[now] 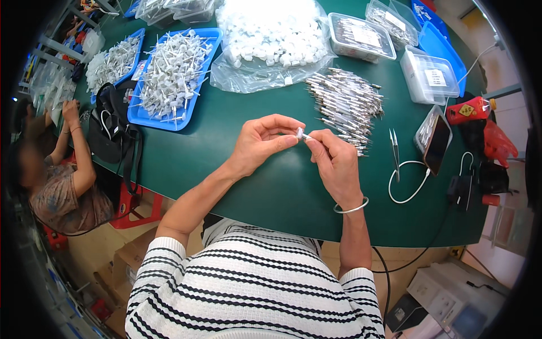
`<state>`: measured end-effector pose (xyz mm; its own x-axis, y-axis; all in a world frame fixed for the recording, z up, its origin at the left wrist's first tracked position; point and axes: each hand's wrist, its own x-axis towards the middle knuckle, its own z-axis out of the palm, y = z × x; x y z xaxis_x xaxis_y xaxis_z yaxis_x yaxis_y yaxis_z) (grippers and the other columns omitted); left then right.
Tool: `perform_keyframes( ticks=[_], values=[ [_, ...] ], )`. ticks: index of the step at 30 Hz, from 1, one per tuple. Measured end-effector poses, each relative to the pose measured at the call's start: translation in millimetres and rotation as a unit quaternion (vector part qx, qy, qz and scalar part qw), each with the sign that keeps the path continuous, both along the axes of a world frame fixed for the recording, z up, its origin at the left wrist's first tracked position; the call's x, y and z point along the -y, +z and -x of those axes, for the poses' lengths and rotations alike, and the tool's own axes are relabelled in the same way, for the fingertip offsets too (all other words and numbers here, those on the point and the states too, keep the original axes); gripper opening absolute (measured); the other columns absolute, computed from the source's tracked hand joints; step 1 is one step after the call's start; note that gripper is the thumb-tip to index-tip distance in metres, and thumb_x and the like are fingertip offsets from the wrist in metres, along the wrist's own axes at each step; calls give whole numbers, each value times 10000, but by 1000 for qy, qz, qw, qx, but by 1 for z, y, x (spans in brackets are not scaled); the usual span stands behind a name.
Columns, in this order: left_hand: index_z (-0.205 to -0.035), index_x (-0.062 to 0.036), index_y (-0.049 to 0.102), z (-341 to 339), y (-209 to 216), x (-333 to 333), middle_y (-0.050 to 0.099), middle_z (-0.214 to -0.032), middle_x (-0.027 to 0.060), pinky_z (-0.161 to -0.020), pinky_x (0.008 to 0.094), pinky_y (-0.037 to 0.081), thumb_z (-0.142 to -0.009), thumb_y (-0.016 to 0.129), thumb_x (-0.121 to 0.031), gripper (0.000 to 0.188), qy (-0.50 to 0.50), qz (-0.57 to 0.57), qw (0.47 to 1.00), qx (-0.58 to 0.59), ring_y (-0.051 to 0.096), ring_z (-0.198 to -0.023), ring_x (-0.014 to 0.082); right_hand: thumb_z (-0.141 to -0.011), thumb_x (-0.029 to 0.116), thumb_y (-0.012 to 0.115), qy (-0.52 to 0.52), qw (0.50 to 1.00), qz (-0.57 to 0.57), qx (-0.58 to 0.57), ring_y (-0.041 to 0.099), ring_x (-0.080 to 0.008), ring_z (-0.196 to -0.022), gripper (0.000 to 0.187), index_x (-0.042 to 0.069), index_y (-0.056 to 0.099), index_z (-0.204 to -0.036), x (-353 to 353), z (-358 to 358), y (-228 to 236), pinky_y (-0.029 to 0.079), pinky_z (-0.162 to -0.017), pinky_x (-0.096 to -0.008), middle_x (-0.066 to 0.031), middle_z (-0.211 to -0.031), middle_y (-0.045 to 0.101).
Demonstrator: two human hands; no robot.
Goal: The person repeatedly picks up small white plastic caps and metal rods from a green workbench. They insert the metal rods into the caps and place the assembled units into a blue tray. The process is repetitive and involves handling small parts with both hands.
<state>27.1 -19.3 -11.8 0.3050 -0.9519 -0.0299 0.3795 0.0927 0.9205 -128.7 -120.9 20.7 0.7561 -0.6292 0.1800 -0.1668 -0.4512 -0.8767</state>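
Observation:
My left hand [261, 142] pinches a small white plastic cap [300, 133] between thumb and forefinger, above the table's middle. Facing it, my right hand [337, 163] grips a thin metal pin [306, 137], its tip meeting the cap; most of the pin is hidden by the fingers. Just beyond my right hand lies a heap of slim metal pins [347, 104]. Farther off, loose white caps [276, 48] fill a clear plastic bag [237, 82]. To the left, a blue tray [132, 116] holds many white caps with pins in them [175, 73].
Tweezers [394, 152] and a phone [437, 144] with a white cable lie on the green table [248, 209] at right. Clear tubs [361, 37] stand at the back right. A black bag [110, 130] sits at left, near another person [68, 186] at work.

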Motion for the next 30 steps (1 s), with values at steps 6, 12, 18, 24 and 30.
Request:
perform_keyframes(
  ticks=[6, 12, 18, 24, 30],
  values=[
    [-1049, 35, 627, 1, 1, -1, 628, -1028, 83, -844, 262, 519, -839, 621, 28, 210, -15, -6, 1000, 20, 611, -923, 125, -890, 107, 597, 2, 998, 54, 44, 512, -216, -489, 95, 18, 595, -858, -1, 0, -11, 398, -473, -309, -92, -598, 533],
    [-1021, 38, 636, 1, 0, -1, 610, -1015, 90, -815, 266, 517, -841, 615, 23, 181, -28, -2, 1000, 7, 597, -896, 133, -908, 158, 592, 51, 997, -54, 17, 493, -183, -495, 158, 11, 585, -849, 5, 7, -11, 371, -470, -292, -90, -581, 514],
    [-1012, 26, 625, 4, -2, -1, 601, -1005, 76, -811, 252, 495, -839, 629, 2, 175, -33, 1, 998, -48, 581, -886, 115, -916, 172, 585, 8, 996, -75, 41, 482, -157, -491, 170, 19, 586, -844, -7, 3, -14, 364, -464, -283, -81, -584, 509],
    [-1048, 22, 599, 12, 3, 0, 587, -998, 61, -816, 235, 483, -836, 637, 5, 216, -7, 11, 999, -47, 574, -897, 103, -924, 149, 573, -45, 995, 23, 86, 476, -140, -490, 136, 31, 586, -857, -14, -4, -24, 367, -466, -263, -72, -608, 515],
    [-1037, 34, 599, 12, 2, -2, 567, -997, 70, -818, 238, 487, -831, 648, 23, 211, -17, 76, 996, -38, 575, -915, 114, -948, 174, 553, 16, 980, -151, 127, 455, -50, -539, 155, 44, 582, -867, -12, 0, -31, 359, -490, -212, 20, -610, 492]
  ],
)
